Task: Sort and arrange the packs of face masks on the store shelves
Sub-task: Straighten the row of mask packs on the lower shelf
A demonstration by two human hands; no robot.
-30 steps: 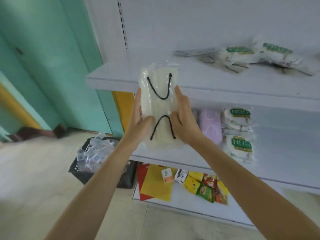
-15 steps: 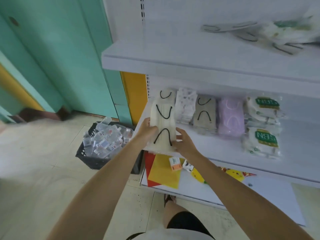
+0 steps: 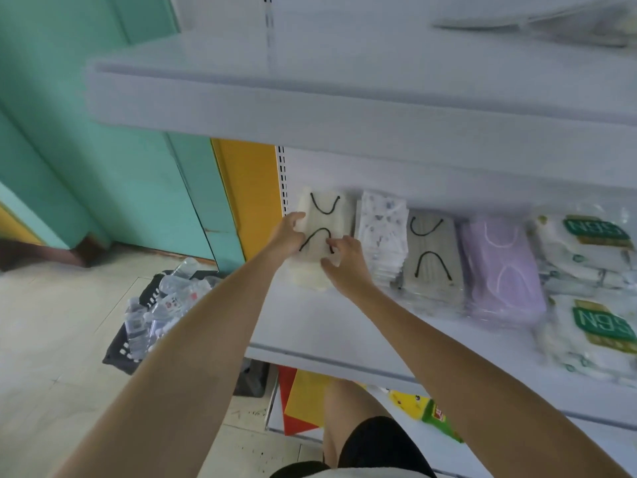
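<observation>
A cream pack of face masks [image 3: 324,232] with black ear loops lies at the far left of the middle shelf [image 3: 331,326], on top of a cream stack. My left hand [image 3: 287,232] grips its left edge. My right hand [image 3: 343,262] pinches its lower right corner. To the right stand a white patterned pack [image 3: 381,236], a grey pack [image 3: 431,260] with black loops, a purple pack [image 3: 499,270] and white packs with green N95 labels [image 3: 593,291].
The upper shelf [image 3: 344,105] overhangs the row, with blurred packs at its far right [image 3: 568,25]. A dark basket [image 3: 151,315] of clear packets sits on the floor to the left. Coloured packets [image 3: 434,412] lie on the bottom shelf. My leg [image 3: 348,419] is below.
Both hands carried the cream pack down from in front of the upper shelf and onto the left end of the middle shelf. The camera tilted down and closer.
</observation>
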